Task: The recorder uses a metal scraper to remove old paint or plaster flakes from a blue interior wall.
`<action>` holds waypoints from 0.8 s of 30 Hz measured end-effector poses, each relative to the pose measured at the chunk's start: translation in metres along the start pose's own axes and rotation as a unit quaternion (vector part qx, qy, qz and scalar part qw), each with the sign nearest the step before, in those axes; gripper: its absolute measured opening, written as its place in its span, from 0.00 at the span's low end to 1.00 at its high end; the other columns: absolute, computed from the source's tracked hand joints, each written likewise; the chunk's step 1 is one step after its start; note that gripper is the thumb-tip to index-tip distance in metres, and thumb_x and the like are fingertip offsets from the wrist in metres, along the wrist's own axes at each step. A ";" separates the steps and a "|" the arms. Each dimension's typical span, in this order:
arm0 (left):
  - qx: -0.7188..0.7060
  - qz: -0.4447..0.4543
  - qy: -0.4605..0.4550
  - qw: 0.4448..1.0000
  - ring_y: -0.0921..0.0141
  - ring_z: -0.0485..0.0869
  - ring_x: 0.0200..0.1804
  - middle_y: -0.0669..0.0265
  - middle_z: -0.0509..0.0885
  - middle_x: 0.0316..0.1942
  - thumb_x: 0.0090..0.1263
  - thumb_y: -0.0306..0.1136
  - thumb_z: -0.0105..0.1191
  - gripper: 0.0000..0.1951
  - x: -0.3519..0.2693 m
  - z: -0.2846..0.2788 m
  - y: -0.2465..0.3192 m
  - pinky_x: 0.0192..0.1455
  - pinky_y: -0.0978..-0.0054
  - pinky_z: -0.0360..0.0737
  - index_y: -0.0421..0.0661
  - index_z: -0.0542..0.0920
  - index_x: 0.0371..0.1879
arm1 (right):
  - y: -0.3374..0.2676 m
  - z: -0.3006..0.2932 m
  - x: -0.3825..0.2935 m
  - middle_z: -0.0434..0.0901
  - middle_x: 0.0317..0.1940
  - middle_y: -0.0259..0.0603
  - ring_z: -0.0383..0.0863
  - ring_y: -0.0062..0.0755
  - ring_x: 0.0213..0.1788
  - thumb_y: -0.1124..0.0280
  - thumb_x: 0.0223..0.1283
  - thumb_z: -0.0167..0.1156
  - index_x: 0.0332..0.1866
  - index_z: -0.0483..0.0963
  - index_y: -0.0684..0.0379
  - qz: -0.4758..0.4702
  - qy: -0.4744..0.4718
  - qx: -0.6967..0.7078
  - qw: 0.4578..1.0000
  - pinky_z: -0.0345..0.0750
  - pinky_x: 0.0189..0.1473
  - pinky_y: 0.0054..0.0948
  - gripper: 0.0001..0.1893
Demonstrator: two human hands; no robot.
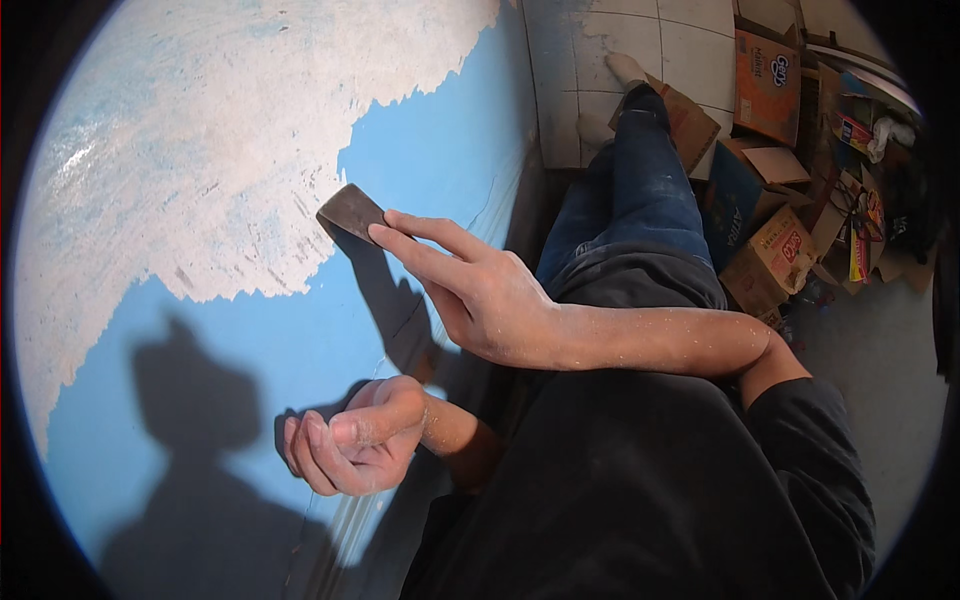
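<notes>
My right hand [480,289] reaches across my body to the wall and pinches a flat, dark metal scraper blade [351,212] between fingers and thumb. The thumb is mostly hidden behind the hand. The blade's far corner lies over the ragged border between the blue paint [427,150] and a pale, bared patch of wall [247,165]. Lower down, my left hand [360,439] hangs near the blue wall, palm turned up and fingers loosely curled, with nothing seen in it. Pale dust coats both hands.
Cardboard boxes [772,255] and mixed clutter [862,195] lie to my right. A flattened cardboard piece [686,124] rests by my feet on white floor tiles [619,45]. Shadows of my head and arm fall across the wall, which has a thin crack [484,206].
</notes>
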State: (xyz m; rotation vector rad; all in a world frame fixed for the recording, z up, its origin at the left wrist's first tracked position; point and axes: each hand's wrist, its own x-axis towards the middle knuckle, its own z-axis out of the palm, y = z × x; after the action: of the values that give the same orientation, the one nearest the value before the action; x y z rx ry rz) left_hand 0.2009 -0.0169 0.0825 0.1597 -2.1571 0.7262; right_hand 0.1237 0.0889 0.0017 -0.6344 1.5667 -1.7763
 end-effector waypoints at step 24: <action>-0.005 0.003 -0.001 1.000 0.63 0.79 0.42 0.56 0.77 0.39 0.77 0.27 0.42 0.09 0.000 0.002 -0.002 0.44 0.64 0.79 0.35 0.76 0.42 | -0.004 -0.007 0.006 0.72 0.63 0.50 0.83 0.54 0.46 0.86 0.63 0.54 0.71 0.66 0.53 0.002 -0.007 -0.024 1.000 0.83 0.41 0.36 0.30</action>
State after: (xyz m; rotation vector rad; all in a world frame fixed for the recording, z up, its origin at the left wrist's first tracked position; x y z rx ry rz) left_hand 0.2005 -0.0193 0.0819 0.1481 -2.1631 0.7191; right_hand 0.1138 0.0893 0.0039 -0.6645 1.6039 -1.7315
